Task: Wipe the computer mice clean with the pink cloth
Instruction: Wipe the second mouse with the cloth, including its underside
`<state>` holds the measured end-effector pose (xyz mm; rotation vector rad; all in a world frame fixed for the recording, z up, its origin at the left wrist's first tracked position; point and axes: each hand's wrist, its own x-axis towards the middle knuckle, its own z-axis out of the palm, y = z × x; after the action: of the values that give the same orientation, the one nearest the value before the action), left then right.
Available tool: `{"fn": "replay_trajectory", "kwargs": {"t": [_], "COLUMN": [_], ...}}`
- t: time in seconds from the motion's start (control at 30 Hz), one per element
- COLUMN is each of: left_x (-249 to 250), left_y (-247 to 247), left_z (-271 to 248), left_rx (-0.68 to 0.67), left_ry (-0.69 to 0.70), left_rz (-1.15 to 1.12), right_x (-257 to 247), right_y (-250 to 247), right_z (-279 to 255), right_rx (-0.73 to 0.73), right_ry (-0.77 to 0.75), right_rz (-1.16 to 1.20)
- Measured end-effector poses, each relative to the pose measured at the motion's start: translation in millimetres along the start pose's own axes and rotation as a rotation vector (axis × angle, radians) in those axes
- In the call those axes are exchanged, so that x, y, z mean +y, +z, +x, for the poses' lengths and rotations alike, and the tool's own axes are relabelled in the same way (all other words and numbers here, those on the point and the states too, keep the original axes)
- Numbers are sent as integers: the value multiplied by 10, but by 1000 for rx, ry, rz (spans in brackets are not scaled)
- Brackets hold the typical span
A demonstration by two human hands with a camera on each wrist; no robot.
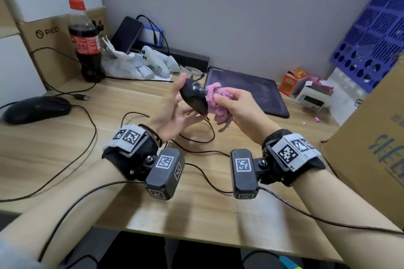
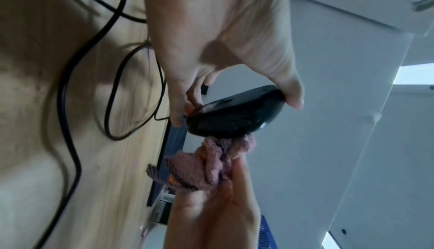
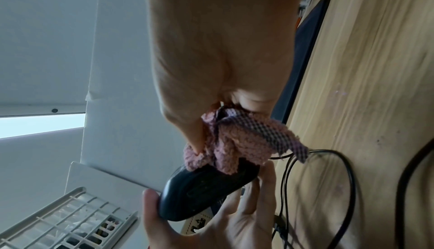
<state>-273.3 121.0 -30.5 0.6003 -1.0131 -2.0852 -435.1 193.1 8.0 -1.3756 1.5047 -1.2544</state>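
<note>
My left hand (image 1: 175, 109) holds a glossy black wired mouse (image 1: 194, 96) above the desk, thumb at its far end and fingers under its near end. The wrist views show the same mouse (image 2: 234, 115) (image 3: 202, 188) gripped end to end. My right hand (image 1: 234, 105) pinches a bunched pink cloth (image 1: 216, 102) and presses it against the mouse's right side. The cloth (image 2: 206, 165) (image 3: 234, 141) touches the mouse's curved top. A second black mouse (image 1: 36, 109) lies on the desk at the far left.
Black cables (image 1: 196, 137) loop over the wooden desk (image 1: 196, 209) beneath my hands. A dark mouse pad (image 1: 247, 89) lies behind them. A cola bottle (image 1: 85, 39), white controllers (image 1: 153, 61) and small boxes (image 1: 293, 81) line the back; a cardboard box (image 1: 371, 137) stands at right.
</note>
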Motion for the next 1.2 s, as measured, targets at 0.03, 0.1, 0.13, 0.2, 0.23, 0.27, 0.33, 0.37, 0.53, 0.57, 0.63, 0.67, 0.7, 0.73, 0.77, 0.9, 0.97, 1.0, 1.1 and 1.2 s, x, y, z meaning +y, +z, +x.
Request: {"fn": "replay_trajectory", "kwargs": {"t": [0.03,0.1,0.13,0.2,0.23,0.27,0.33,0.37,0.53,0.57,0.63,0.67,0.7,0.73,0.77,0.9,0.97,1.0,1.1,1.2], "left_x": [4,14,18,9,-3,-17,-41,-50,-3,13,49,60,67,70,70,48,53,65,129,252], "left_y": [3,6,12,38,69,107,177,214,357,353,333,319,306,296,288,253,244,242,200,127], "left_z": [-13,-38,-53,-76,-91,-103,-116,-127,-232,-251,-295,-311,-321,-331,-340,-330,-301,-278,-164,-15], "left_rx": [18,53,69,83,80,79,79,71,60,74,107,127,145,161,175,181,176,169,149,100], "left_ry": [2,11,14,14,10,4,-6,-7,30,33,23,16,12,9,6,-11,-30,-34,-39,-42], "left_rz": [-51,-137,-164,-204,-222,-240,-248,-245,-246,-241,-236,-238,-245,-253,-260,-270,-272,-262,-222,-212], "right_x": [-32,-120,-167,-268,-325,-371,-472,-521,-566,-532,-416,-345,-275,-212,-166,-225,-370,-445,-557,-450], "right_y": [-38,-136,-181,-222,-215,-197,-100,-38,116,100,27,-23,-72,-122,-161,-215,-169,-130,52,215], "right_z": [-5,-14,-11,1,-1,11,36,40,-7,-45,-136,-180,-214,-232,-244,-184,-95,-38,158,314], "right_rx": [42,130,157,176,179,176,153,138,105,108,89,67,48,45,58,105,99,102,81,38], "right_ry": [-5,-7,-15,-45,-66,-94,-169,-210,-313,-305,-263,-230,-189,-146,-111,-115,-161,-193,-287,-310], "right_rz": [-12,-11,-12,-47,-69,-91,-134,-166,-366,-381,-436,-483,-524,-538,-524,-352,-289,-274,-256,-294]}}
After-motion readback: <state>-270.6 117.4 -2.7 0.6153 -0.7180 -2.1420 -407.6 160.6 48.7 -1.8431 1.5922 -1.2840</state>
